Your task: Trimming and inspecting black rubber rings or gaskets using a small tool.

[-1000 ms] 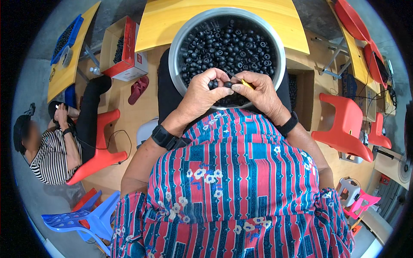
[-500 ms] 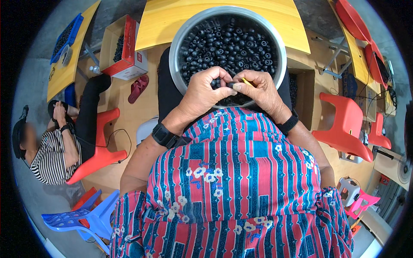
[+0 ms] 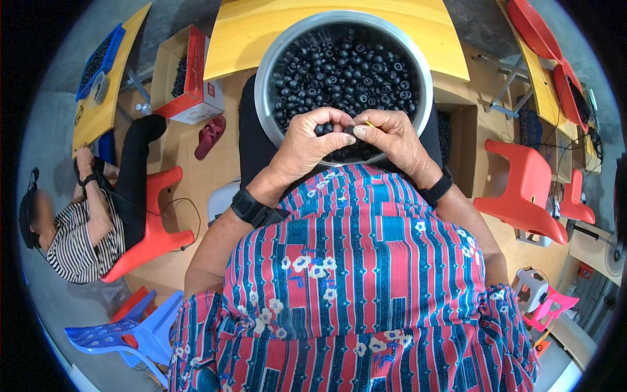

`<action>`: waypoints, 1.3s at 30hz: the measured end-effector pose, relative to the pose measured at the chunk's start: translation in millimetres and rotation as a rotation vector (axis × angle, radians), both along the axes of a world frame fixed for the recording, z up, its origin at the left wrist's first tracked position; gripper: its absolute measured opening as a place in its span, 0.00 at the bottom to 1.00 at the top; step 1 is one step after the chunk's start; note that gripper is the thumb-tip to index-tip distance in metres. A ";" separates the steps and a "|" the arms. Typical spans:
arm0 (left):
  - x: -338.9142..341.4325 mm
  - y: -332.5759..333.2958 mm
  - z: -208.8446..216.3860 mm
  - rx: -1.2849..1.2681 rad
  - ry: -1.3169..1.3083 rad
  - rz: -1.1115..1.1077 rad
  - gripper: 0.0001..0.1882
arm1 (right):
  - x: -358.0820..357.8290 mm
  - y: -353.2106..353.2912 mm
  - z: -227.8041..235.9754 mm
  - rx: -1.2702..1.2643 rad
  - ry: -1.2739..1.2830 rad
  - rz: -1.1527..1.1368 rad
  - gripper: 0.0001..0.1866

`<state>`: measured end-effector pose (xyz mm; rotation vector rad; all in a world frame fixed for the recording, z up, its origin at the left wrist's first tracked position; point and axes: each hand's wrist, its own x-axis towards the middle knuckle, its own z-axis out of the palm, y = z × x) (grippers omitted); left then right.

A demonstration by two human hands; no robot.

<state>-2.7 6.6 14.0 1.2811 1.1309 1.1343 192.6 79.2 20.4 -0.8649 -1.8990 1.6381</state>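
A wide metal basin (image 3: pixel 263 98) stands in front of me, filled with many small black round parts (image 3: pixel 346 72), some with a ringed opening. Over its near rim, my left hand (image 3: pixel 307 139) is closed in a pinch on one small black part (image 3: pixel 350 130). More black parts show inside the curl of its fingers. My right hand (image 3: pixel 394 136) meets it fingertip to fingertip, closed around a thin yellow piece (image 3: pixel 369 123), apparently a small tool; most of it is hidden by the fingers. The fingertips hide where the yellow piece meets the black part.
Behind the basin is a yellow table (image 3: pixel 228 39). An open red and white carton (image 3: pixel 196 98) with black parts stands left, near a dark red slipper (image 3: pixel 209 137). A person (image 3: pixel 85 228) sits at far left. A red stool (image 3: pixel 519 189) stands right, beside an open carton (image 3: pixel 464 147).
My fingertips have shifted slightly closer together, and less of the yellow piece shows. The person at left has moved a hand up to the table edge.
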 end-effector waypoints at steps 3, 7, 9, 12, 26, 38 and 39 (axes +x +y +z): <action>2.0 -2.9 1.8 -0.133 -0.156 0.007 0.10 | 0.6 0.4 0.0 -0.028 0.024 0.001 0.13; 3.6 -2.1 1.3 -0.142 -0.186 0.002 0.12 | 2.5 4.2 -4.5 -0.027 0.014 0.005 0.13; 3.4 -0.2 0.3 -0.080 -0.094 0.004 0.12 | 3.8 4.9 -4.6 -0.063 0.029 -0.006 0.13; 1.7 1.4 -1.7 0.151 0.067 0.018 0.11 | 4.8 6.5 -1.7 -0.090 -0.030 0.013 0.13; 3.7 0.2 -5.4 0.100 -0.051 0.017 0.09 | 2.8 2.8 -1.3 -0.137 0.005 0.068 0.13; -1.5 -5.6 -9.0 -0.244 -0.504 -0.031 0.13 | 4.9 -0.1 1.5 0.287 0.009 -0.045 0.14; -1.4 -6.8 -7.7 -0.252 -0.490 -0.016 0.13 | 4.1 -3.1 6.9 0.317 0.011 -0.042 0.15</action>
